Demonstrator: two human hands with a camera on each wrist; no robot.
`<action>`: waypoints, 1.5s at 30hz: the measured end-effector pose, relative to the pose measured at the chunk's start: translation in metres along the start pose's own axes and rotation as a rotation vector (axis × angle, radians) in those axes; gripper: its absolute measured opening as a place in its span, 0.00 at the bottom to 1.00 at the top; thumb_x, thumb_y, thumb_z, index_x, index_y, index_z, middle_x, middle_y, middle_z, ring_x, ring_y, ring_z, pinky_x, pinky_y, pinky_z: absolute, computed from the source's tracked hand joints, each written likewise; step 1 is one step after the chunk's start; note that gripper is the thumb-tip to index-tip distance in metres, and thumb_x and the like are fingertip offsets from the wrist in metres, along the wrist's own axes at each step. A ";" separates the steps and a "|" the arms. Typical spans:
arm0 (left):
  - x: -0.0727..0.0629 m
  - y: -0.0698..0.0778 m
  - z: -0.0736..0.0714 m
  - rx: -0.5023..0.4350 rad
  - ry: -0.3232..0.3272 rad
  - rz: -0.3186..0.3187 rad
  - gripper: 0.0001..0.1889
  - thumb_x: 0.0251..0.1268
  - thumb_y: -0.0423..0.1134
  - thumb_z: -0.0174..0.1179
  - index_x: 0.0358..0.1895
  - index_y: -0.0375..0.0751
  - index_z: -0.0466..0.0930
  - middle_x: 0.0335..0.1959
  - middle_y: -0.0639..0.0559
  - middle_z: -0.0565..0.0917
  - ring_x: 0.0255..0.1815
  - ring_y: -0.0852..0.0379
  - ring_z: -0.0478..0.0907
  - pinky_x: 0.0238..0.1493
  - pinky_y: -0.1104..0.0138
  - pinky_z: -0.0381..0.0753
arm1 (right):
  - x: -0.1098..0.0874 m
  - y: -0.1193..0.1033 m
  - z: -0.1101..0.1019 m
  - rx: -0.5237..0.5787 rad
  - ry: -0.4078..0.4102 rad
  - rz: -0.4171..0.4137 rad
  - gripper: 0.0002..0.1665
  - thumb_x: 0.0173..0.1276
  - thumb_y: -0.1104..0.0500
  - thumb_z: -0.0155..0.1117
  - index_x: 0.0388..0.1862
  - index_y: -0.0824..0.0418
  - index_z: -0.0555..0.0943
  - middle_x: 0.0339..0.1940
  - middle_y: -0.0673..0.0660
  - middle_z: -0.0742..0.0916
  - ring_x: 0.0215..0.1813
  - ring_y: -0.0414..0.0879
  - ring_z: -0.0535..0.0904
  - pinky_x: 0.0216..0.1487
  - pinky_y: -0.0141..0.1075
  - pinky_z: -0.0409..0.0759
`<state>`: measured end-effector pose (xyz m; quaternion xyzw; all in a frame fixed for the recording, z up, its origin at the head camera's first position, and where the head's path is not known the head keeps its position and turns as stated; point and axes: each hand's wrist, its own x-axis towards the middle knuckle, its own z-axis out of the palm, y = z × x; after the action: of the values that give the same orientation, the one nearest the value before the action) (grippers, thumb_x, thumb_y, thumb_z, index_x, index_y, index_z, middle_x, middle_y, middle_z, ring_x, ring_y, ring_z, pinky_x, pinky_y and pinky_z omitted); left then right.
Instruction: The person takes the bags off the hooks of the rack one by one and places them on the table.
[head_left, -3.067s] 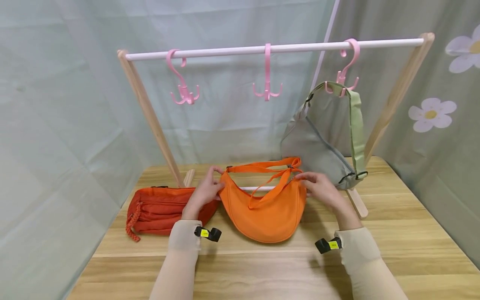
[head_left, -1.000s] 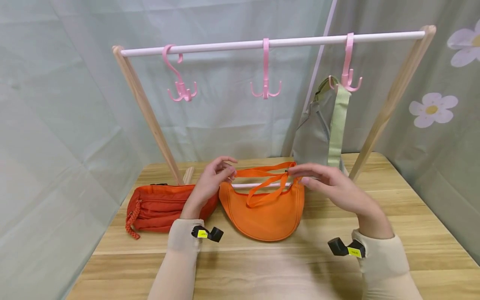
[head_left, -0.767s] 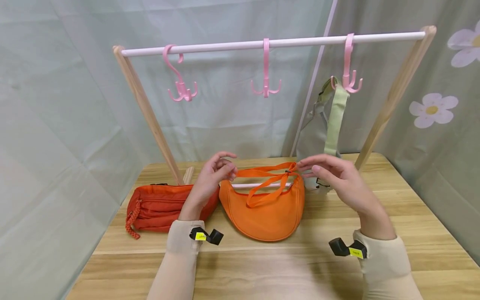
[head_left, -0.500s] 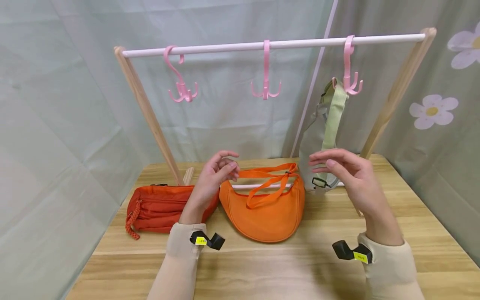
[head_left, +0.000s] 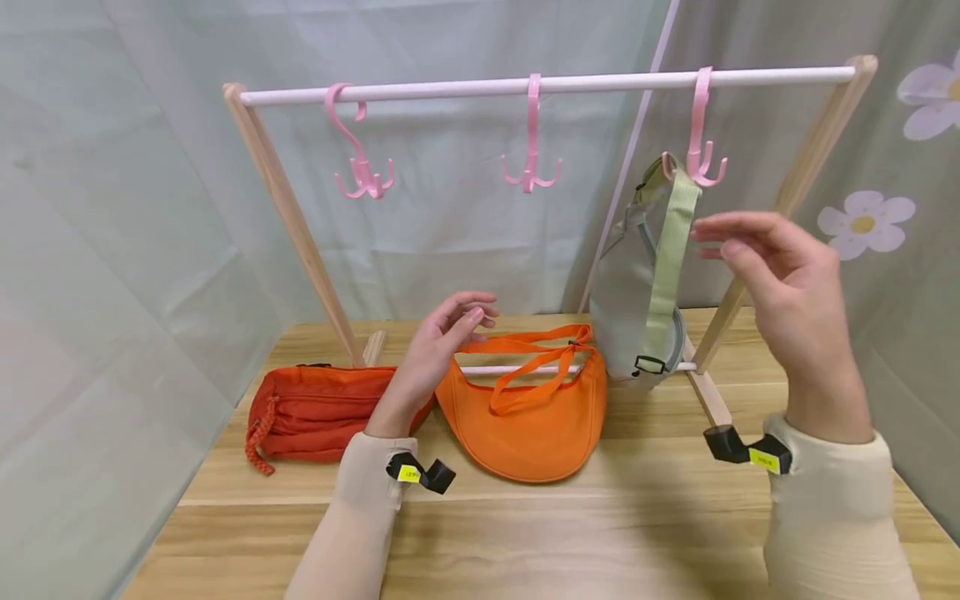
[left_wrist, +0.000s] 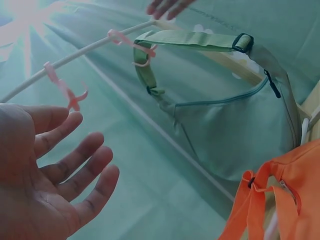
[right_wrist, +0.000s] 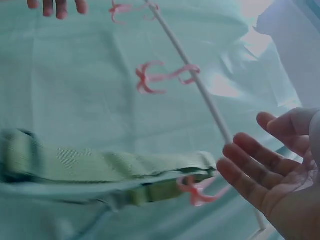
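Note:
My left hand (head_left: pixel 438 350) hovers above the left end of an orange crescent-shaped bag (head_left: pixel 525 433), fingers relaxed and holding nothing. The orange bag lies on the table with its strap looped over its top. Raised at the right, my right hand (head_left: pixel 795 292) has loosely bent fingers and nothing in them. It is close to the light green strap (head_left: pixel 671 258) of a grey-green shoulder bag (head_left: pixel 622 308), which hangs by that strap from the right pink hook (head_left: pixel 697 158). In the right wrist view the fingertips come near this strap and hook; contact is unclear.
A red pouch bag (head_left: pixel 322 412) with a braided pull lies at the left of the table (head_left: pixel 480 533). Two other pink hooks, a left one (head_left: pixel 363 171) and a middle one (head_left: pixel 532 158), hang from the white rail (head_left: pixel 450 90) of a wooden-legged rack.
Both hands have left the orange bag's ends. My right hand has risen to the right, towards the hanging bag. That bag and its hook have turned more edge-on.

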<state>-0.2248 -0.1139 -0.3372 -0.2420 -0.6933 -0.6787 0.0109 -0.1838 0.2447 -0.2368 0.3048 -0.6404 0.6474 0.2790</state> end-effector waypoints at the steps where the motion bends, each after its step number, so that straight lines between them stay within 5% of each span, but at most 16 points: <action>1: 0.003 0.001 0.001 0.010 -0.005 0.005 0.16 0.83 0.42 0.53 0.66 0.42 0.78 0.58 0.42 0.81 0.58 0.47 0.80 0.62 0.52 0.80 | 0.008 -0.003 -0.003 -0.006 0.012 -0.001 0.13 0.75 0.76 0.56 0.54 0.83 0.80 0.50 0.65 0.89 0.52 0.51 0.86 0.57 0.33 0.81; 5: 0.016 0.009 0.005 0.063 -0.028 0.019 0.16 0.84 0.43 0.53 0.66 0.44 0.78 0.58 0.46 0.81 0.60 0.50 0.79 0.63 0.52 0.79 | 0.037 -0.015 -0.012 -0.071 0.059 0.007 0.13 0.73 0.75 0.57 0.53 0.79 0.83 0.49 0.60 0.90 0.50 0.48 0.85 0.56 0.29 0.79; 13: 0.031 0.017 0.010 0.099 -0.076 0.032 0.16 0.84 0.41 0.52 0.65 0.42 0.78 0.59 0.47 0.82 0.59 0.51 0.78 0.63 0.54 0.80 | 0.086 -0.030 -0.022 -0.442 0.110 0.067 0.19 0.72 0.71 0.56 0.54 0.63 0.89 0.50 0.47 0.89 0.50 0.38 0.83 0.52 0.25 0.72; 19: 0.032 0.016 0.011 0.088 -0.098 0.016 0.16 0.84 0.38 0.51 0.65 0.38 0.77 0.59 0.44 0.82 0.59 0.49 0.79 0.62 0.52 0.80 | 0.112 -0.033 -0.023 -0.766 -0.014 0.079 0.24 0.75 0.64 0.54 0.66 0.52 0.84 0.61 0.43 0.84 0.66 0.36 0.74 0.74 0.30 0.60; 23: 0.032 0.016 0.011 0.095 -0.106 0.007 0.16 0.85 0.38 0.50 0.66 0.37 0.77 0.60 0.43 0.81 0.59 0.48 0.79 0.62 0.52 0.80 | 0.126 -0.031 -0.021 -0.875 -0.140 0.120 0.26 0.80 0.59 0.55 0.75 0.51 0.76 0.75 0.51 0.77 0.77 0.40 0.66 0.78 0.34 0.52; 28: 0.035 0.017 0.013 0.096 -0.118 0.007 0.17 0.84 0.38 0.51 0.67 0.36 0.76 0.60 0.43 0.81 0.59 0.48 0.79 0.63 0.51 0.80 | 0.142 -0.029 -0.015 -0.974 -0.276 0.146 0.30 0.84 0.54 0.52 0.82 0.52 0.67 0.80 0.58 0.70 0.82 0.51 0.60 0.83 0.45 0.47; 37: 0.043 0.017 0.021 0.122 -0.159 0.005 0.16 0.84 0.39 0.52 0.66 0.40 0.77 0.59 0.46 0.82 0.58 0.49 0.79 0.62 0.53 0.81 | 0.163 -0.026 -0.005 -1.163 -0.490 0.180 0.34 0.88 0.51 0.40 0.84 0.65 0.55 0.76 0.72 0.71 0.81 0.68 0.58 0.81 0.59 0.49; 45: 0.062 0.027 0.031 0.163 -0.183 0.044 0.15 0.84 0.40 0.52 0.64 0.40 0.78 0.56 0.47 0.83 0.55 0.50 0.80 0.57 0.55 0.82 | 0.166 -0.023 -0.005 -1.166 -0.523 0.170 0.32 0.88 0.54 0.37 0.83 0.67 0.57 0.71 0.75 0.74 0.78 0.72 0.62 0.80 0.61 0.52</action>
<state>-0.2605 -0.0657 -0.2933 -0.3164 -0.7387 -0.5948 -0.0182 -0.2766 0.2458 -0.0969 0.1989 -0.9559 0.1174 0.1813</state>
